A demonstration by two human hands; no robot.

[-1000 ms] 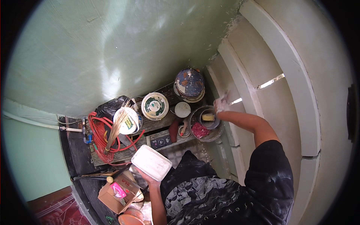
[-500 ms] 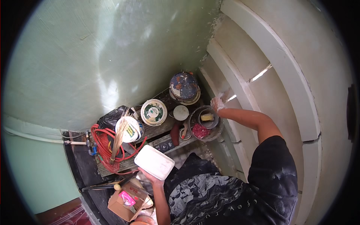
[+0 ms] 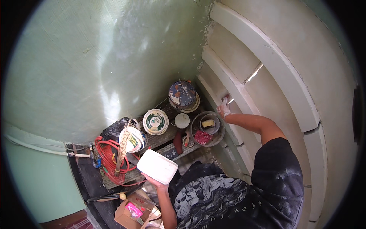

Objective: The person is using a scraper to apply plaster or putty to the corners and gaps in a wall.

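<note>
My left hand (image 3: 157, 182) is closed on the edge of a white rectangular plastic tub (image 3: 157, 166), whose top looks white all over; its fingers are mostly hidden beneath it. Reaching out to the right, my right hand (image 3: 223, 110) is at the ribbed wall (image 3: 249, 97), beside a short bright gap (image 3: 231, 101). White matter or a thin white covering shows on this hand. Its fingers look closed, with something small and dark reddish at their tips, too small to name.
On a wooden plank bench stand a lidded bucket (image 3: 155, 122), a stained dark bucket (image 3: 182, 94), a grey basin (image 3: 204, 143) with a yellow sponge (image 3: 208, 123) inside, and a brush (image 3: 186, 138). At the left lie a red hose (image 3: 103, 150) and an open cardboard box (image 3: 124, 215).
My right hand has shifted slightly along the wall, and the dark reddish thing now shows at its fingertips. The view has tilted a little. My left hand still holds the tub.
</note>
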